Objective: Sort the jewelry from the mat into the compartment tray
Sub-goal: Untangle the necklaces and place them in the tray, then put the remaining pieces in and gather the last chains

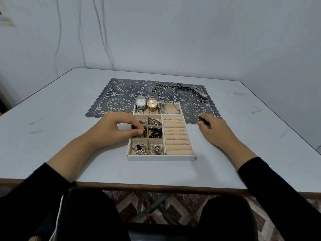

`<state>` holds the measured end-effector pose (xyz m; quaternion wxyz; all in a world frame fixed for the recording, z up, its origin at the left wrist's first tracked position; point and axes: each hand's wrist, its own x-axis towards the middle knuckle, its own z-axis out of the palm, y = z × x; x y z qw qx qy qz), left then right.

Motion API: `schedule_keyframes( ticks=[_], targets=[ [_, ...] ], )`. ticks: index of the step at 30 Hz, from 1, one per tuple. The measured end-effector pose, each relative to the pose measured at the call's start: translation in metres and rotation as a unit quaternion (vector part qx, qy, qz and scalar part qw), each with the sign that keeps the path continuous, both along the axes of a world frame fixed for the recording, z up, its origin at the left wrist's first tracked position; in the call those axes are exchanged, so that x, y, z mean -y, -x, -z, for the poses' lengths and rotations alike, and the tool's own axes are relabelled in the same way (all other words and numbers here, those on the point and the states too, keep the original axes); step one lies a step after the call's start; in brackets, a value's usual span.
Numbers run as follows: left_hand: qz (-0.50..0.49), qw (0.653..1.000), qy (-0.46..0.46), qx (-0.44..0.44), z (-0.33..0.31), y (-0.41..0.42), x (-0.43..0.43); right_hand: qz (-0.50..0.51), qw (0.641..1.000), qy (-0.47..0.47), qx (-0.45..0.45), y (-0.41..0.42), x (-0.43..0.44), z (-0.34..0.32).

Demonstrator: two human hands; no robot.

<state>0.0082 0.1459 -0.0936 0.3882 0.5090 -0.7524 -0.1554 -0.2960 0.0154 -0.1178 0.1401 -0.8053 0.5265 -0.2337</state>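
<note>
Six small square compartments fill the left part of the compartment tray (161,158). The tray stands on the table (52,136) with its far end overlapping the mat (119,94).

Contents, far row to near row:
- small metal pieces (142,121) and silver ornaments (154,121)
- dark beads (141,135) and black-and-gold beads (155,133)
- pearls mixed with black beads (138,147) and silver heart pieces (156,148)

The long far compartment holds a silver watch (141,102), a gold watch (152,103) and a bangle (169,107). The right section consists of padded rolls (178,146) with thin rings (171,134) seated in the slots.

Left hand (114,129): fingers curled, thumb and fingertips pinching the dark beads in the middle-left compartment.

Right hand (214,132): rests at the near right edge of the mat, just beside the tray. Its fingers are curled around a small dark item (204,121) whose kind cannot be told.

A chain (161,88) and a black cord (182,86) with a silver piece (202,94) lie on the far part of the mat, well apart from both hands.

Markings on the watch dials are too small to read.
</note>
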Motion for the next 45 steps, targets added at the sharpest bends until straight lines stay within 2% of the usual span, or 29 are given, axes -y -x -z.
schedule_keyframes(
  ticks=[14, 20, 23, 28, 37, 45],
  targets=[
    [-0.022, 0.999, -0.004, -0.04, 0.001, 0.002, 0.002, -0.004, 1.0, 0.003, 0.01, 0.0, -0.002, -0.001],
    [-0.162, 0.985, 0.021, -0.047, 0.005, -0.01, 0.029, 0.016, 0.999, 0.025, 0.023, -0.003, 0.005, -0.005],
    [-0.209, 0.978, -0.016, 0.01, 0.008, -0.025, 0.051, 0.018, 0.999, 0.037, 0.017, -0.007, 0.018, -0.008],
    [-0.223, 0.965, -0.08, 0.111, 0.011, -0.046, 0.083, 0.023, 0.999, 0.039, 0.014, -0.017, 0.049, -0.011],
    [-0.183, 0.952, -0.138, 0.204, 0.01, -0.06, 0.138, 0.047, 0.998, 0.017, -0.034, -0.037, 0.106, -0.007],
    [-0.153, 0.946, -0.171, 0.229, 0.011, -0.062, 0.186, 0.049, 0.998, 0.008, -0.025, -0.044, 0.14, -0.006]
  ],
)
